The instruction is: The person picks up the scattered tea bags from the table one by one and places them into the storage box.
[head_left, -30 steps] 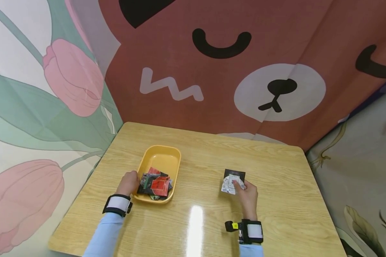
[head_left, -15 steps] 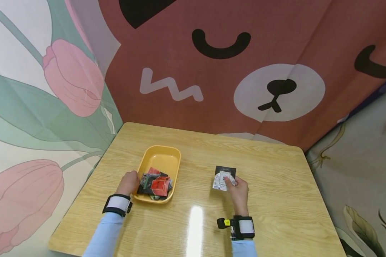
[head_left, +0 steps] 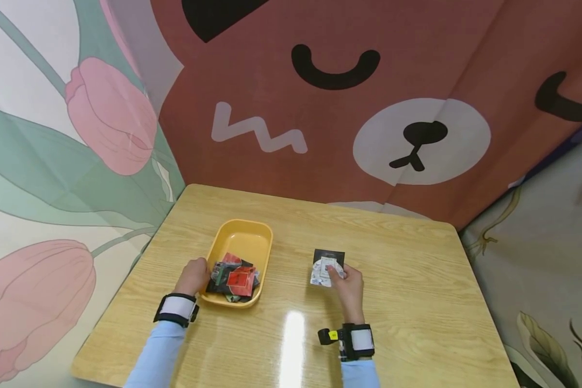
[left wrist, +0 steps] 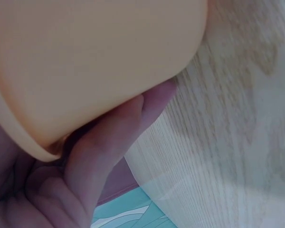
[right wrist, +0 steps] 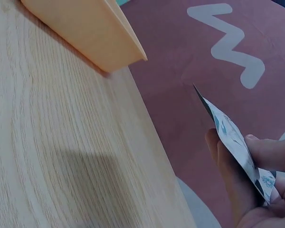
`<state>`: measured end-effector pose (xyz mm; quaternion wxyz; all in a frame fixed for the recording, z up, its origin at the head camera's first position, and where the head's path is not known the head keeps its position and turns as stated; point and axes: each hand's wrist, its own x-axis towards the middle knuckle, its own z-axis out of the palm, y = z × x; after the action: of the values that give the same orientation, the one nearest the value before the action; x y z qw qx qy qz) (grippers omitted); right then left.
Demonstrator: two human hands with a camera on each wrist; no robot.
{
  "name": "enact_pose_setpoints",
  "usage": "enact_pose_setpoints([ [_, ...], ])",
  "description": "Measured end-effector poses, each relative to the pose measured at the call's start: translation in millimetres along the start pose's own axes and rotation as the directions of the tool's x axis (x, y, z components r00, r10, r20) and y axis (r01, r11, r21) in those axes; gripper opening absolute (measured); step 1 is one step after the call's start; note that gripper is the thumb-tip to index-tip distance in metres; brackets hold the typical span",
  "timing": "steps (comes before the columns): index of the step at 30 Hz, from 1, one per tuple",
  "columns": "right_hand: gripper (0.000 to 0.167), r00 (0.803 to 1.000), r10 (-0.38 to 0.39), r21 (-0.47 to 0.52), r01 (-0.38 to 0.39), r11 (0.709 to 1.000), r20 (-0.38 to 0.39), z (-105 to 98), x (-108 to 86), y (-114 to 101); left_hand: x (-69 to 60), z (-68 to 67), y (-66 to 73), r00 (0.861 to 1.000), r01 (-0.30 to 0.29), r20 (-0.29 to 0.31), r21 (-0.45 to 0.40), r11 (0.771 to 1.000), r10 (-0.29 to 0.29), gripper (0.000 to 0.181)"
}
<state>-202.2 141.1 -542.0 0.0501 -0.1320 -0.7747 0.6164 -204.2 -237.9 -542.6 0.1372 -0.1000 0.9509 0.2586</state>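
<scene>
A yellow rectangular tray point(head_left: 244, 237) sits on the left half of the table. Several black, red and patterned sachets point(head_left: 241, 279) lie piled in its near end. My left hand point(head_left: 193, 276) grips the tray's left rim; in the left wrist view the fingers point(left wrist: 118, 128) lie against the outer wall, below the rim. To the right, my right hand point(head_left: 351, 288) pinches a small flat sachet point(head_left: 322, 268), black at the top and white-patterned below. The right wrist view shows that sachet point(right wrist: 232, 140) between thumb and fingers, held above the table.
The wooden table point(head_left: 417, 302) has rounded corners. Behind it hangs a brown cloth point(head_left: 252, 178) with a bear print, and a flower-print cloth point(head_left: 77, 205) runs along the left side. A bright reflection lies on the front middle of the table.
My right hand has moved left with the sachet, closer to the tray. The left hand and the tray have stayed in place.
</scene>
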Motion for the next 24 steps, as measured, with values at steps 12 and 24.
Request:
enact_pose_setpoints([
  [12,0.022,0.999,-0.011,0.014,0.010,1.000,0.036,15.6,-0.8,-4.8,0.3,0.6,-0.7,1.000,0.005,0.002,-0.002,1.000,-0.005,0.017],
  [24,0.022,0.998,-0.006,0.003,0.006,1.000,0.067,29.5,-2.5,-10.2,2.2,1.1,-2.9,1.000,0.008,0.011,-0.009,1.000,-0.008,0.017],
])
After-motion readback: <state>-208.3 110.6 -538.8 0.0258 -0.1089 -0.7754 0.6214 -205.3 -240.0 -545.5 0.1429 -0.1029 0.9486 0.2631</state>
